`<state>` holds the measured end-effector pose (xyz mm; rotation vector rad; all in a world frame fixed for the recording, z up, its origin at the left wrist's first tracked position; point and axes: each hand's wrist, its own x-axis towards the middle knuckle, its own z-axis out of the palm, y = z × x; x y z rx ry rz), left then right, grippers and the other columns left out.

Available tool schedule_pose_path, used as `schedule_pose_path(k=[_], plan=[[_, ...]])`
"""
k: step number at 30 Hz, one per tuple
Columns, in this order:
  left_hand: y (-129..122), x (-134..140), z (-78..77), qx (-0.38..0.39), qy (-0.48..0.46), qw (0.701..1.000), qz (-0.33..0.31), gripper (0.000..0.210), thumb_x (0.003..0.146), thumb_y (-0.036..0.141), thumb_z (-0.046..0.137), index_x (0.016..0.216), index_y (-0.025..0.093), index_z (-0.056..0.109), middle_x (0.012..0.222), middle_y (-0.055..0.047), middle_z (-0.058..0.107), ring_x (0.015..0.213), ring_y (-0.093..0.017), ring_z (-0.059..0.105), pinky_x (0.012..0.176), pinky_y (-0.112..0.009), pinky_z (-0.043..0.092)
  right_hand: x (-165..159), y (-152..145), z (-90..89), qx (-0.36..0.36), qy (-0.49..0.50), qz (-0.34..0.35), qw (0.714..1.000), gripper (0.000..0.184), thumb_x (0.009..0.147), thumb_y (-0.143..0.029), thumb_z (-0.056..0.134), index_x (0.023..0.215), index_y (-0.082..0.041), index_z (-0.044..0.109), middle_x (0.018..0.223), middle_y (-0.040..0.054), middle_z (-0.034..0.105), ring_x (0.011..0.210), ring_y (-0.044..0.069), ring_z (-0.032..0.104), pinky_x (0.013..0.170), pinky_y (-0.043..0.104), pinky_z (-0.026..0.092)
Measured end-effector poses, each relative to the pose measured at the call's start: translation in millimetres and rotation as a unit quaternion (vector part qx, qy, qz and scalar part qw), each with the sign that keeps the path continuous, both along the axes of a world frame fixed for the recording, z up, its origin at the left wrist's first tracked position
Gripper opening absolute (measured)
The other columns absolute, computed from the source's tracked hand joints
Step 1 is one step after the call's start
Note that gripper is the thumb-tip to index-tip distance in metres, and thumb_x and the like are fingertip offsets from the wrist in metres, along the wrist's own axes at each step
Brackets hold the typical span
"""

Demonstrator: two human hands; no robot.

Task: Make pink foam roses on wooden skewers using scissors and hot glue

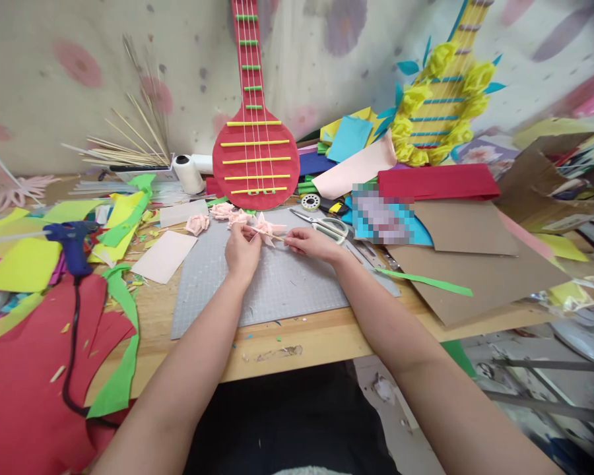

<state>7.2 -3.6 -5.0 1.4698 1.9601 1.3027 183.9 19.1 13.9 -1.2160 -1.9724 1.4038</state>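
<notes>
Over the grey cutting mat (212,290), my left hand (243,252) pinches a pale pink paper flower (266,227) with pointed petals. A thin wooden stick (276,237) crosses the flower, and my right hand (307,243) grips its right end with closed fingers. Just behind my left hand lie several finished-looking pink paper roses (197,224). White-handled scissors (329,227) rest on the mat beyond my right wrist. Beyond the mat, a red paper lute shape (256,155) with yellow and green bars leans against the wall.
A blue glue gun (74,244) and red paper (34,369) lie on the left, with green crepe strips (123,343). Cardboard sheets (475,277) cover the right side. A yellow, flower-trimmed instrument (438,112), bamboo sticks (143,138) and a thread spool (188,175) stand behind.
</notes>
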Motion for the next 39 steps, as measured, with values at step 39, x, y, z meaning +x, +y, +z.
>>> schedule_pose_path(k=[39], plan=[[0, -19, 9.6, 0.119, 0.17, 0.947, -0.244, 0.044, 0.057, -0.002, 0.047, 0.094, 0.021, 0.049, 0.099, -0.006, 0.057, 0.097, -0.02, 0.053, 0.089, -0.034, 0.042, -19, 2, -20.6, 0.154, 0.019, -0.194, 0.969, 0.039, 0.084, -0.051, 0.036, 0.073, -0.019, 0.054, 0.063, 0.0001, 0.051, 0.063, 0.013, 0.048, 0.06, 0.025, 0.037]])
